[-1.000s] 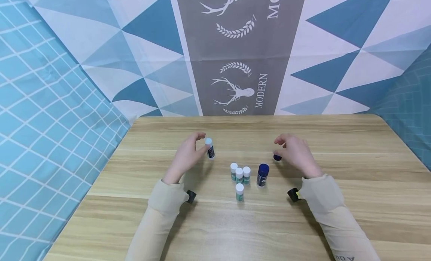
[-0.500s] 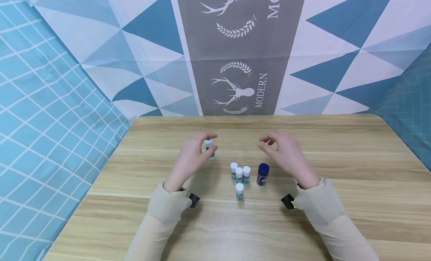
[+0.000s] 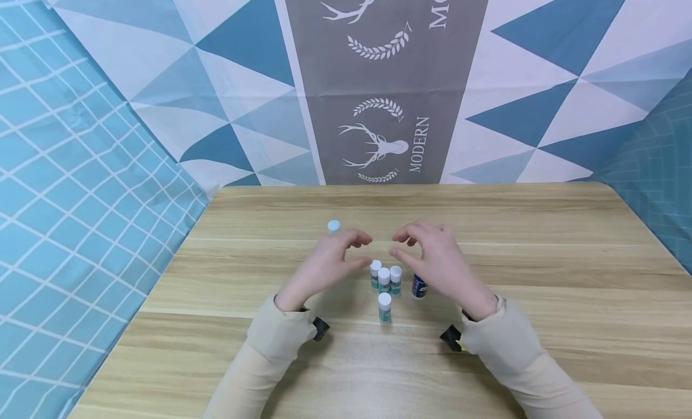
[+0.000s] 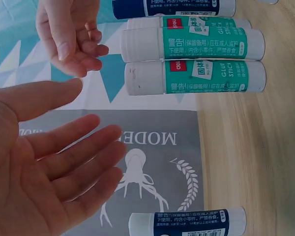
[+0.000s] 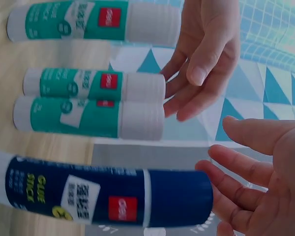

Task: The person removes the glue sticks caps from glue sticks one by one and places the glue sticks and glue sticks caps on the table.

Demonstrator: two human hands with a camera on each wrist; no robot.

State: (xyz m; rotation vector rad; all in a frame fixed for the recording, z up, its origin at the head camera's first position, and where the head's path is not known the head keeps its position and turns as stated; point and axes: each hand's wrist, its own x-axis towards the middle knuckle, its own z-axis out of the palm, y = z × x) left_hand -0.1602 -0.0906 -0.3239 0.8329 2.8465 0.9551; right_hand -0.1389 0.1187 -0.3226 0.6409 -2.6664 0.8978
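Note:
Both hands are held over the table with fingers loosely bent and nothing in them. My left hand (image 3: pixel 332 263) is left of a cluster of green glue sticks (image 3: pixel 384 281) with white caps; its thumb tip overlaps the leftmost cap in the head view. My right hand (image 3: pixel 435 260) hovers over the navy glue stick (image 3: pixel 418 287), covering its dark blue cap in that view. In the right wrist view, fingertips are close beside that navy stick's cap (image 5: pixel 182 196). Another green glue stick (image 3: pixel 384 308) stands nearer the front. A pale-capped glue stick (image 3: pixel 334 226) stands behind my left hand, mostly hidden.
The wooden table (image 3: pixel 567 287) reaches back to a patterned cloth backdrop (image 3: pixel 378 95). A blue gridded cloth (image 3: pixel 81 197) hangs along the left side. Small black wrist cameras (image 3: pixel 321 329) project inward from under both sleeves.
Both hands have moved inward toward each other and toward the green glue sticks. My left hand has left the pale-capped stick's side; my right hand has come away from a dark blue cap. The sticks stay put.

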